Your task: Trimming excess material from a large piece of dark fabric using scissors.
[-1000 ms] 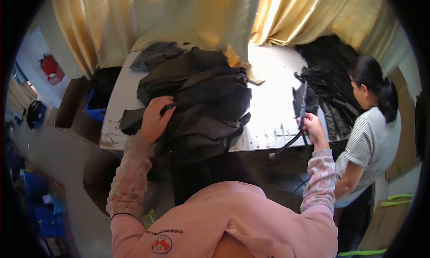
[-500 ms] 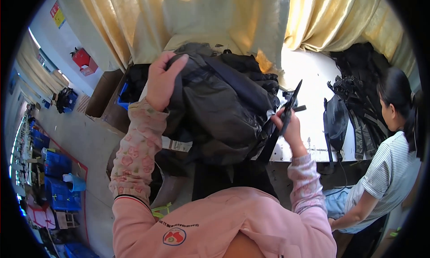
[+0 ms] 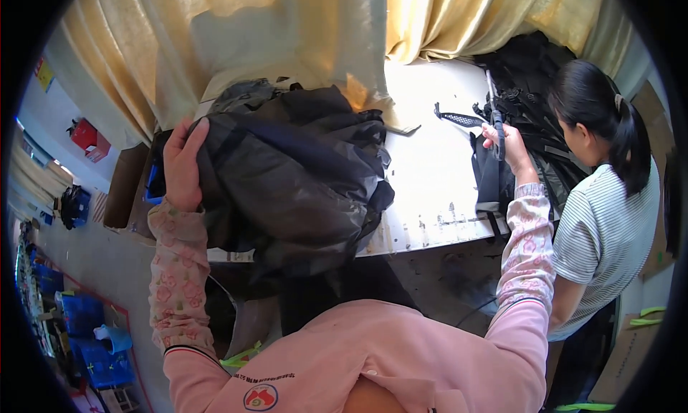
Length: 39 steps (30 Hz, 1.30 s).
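Observation:
My left hand (image 3: 185,166) grips the left edge of a bulky, crumpled black fabric bag (image 3: 287,173), thumb on top and fingers partly hidden behind the cloth. The bag sags over the front edge of the white table. Out to the right, my right hand (image 3: 510,146) is closed around a pair of scissors (image 3: 494,101), their blades pointing up and away. A curved black mesh strap (image 3: 460,118) lies just left of the scissors; whether my fingers also touch it, I cannot tell.
The white table (image 3: 430,173) carries a pile of black straps and bag parts (image 3: 541,105) at its right. A co-worker (image 3: 609,191) in a striped shirt sits beside it. Cardboard boxes (image 3: 125,187) stand at the left, and yellow curtains (image 3: 459,19) hang behind.
My right hand with the scissors has moved away from the bag toward the strap pile on the right. My left hand still holds the bag's edge. The whole view has shifted rightward.

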Each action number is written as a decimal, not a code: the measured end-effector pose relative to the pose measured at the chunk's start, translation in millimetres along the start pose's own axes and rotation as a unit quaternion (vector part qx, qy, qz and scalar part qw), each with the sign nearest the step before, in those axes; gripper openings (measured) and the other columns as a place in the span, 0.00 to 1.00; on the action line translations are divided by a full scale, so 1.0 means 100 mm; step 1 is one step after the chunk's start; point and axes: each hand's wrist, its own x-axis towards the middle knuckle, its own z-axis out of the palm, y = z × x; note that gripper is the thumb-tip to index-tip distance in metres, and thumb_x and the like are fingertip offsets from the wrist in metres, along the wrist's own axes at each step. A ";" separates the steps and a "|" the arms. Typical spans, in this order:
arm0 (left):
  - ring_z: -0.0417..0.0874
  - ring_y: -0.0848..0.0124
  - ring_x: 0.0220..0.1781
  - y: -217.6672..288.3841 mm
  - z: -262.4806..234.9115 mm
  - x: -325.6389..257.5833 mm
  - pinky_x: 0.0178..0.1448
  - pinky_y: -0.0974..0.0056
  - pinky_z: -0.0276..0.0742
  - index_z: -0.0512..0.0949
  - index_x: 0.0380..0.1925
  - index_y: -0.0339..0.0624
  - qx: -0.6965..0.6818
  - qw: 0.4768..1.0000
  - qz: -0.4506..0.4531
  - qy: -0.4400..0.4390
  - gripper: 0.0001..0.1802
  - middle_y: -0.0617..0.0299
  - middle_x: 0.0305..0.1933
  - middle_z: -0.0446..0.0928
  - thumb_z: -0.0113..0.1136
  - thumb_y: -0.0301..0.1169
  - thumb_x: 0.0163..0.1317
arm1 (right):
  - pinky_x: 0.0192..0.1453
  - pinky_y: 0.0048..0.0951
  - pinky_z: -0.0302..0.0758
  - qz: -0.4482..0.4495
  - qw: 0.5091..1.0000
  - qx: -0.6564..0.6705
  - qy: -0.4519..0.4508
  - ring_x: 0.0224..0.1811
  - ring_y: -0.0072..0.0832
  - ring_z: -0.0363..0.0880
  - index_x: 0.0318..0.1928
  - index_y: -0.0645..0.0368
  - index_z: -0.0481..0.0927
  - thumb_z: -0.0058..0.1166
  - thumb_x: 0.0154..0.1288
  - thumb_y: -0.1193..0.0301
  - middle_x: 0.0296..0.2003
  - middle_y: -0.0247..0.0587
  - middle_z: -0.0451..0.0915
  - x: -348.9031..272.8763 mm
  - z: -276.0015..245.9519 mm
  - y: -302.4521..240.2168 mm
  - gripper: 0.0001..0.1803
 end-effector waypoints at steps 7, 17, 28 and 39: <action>0.77 0.82 0.36 -0.04 0.13 0.05 0.43 0.76 0.71 0.78 0.35 0.41 0.005 1.000 -0.015 -0.014 0.03 0.70 0.35 0.79 0.59 0.27 0.66 | 0.30 0.19 0.70 -0.054 0.992 0.110 -0.012 0.25 0.17 0.76 0.34 0.63 0.81 0.60 0.59 0.68 0.24 0.34 0.81 -0.35 0.12 -0.24 0.10; 0.80 0.79 0.38 0.40 0.41 -0.14 0.45 0.74 0.74 0.78 0.37 0.40 -0.006 0.999 0.034 0.000 0.02 0.67 0.35 0.80 0.57 0.26 0.66 | 0.51 0.43 0.76 0.075 0.940 -0.323 0.079 0.44 0.49 0.82 0.41 0.60 0.74 0.65 0.54 0.66 0.37 0.54 0.83 -0.26 1.03 0.53 0.18; 0.77 0.79 0.37 0.64 0.37 -0.25 0.44 0.74 0.72 0.75 0.36 0.42 0.030 0.996 0.083 0.001 0.01 0.68 0.34 0.77 0.54 0.25 0.68 | 0.47 0.44 0.72 -0.046 0.842 -0.524 0.118 0.35 0.38 0.85 0.42 0.60 0.74 0.47 0.63 0.75 0.30 0.44 0.85 0.13 1.01 1.14 0.08; 0.76 0.80 0.35 0.34 0.36 -0.22 0.42 0.74 0.72 0.73 0.35 0.42 -0.011 1.000 0.026 0.013 0.02 0.70 0.32 0.76 0.53 0.24 0.68 | 0.40 0.40 0.73 -0.014 0.692 -0.680 0.242 0.34 0.30 0.86 0.36 0.50 0.80 0.47 0.65 0.69 0.32 0.37 0.85 1.23 -0.49 0.64 0.07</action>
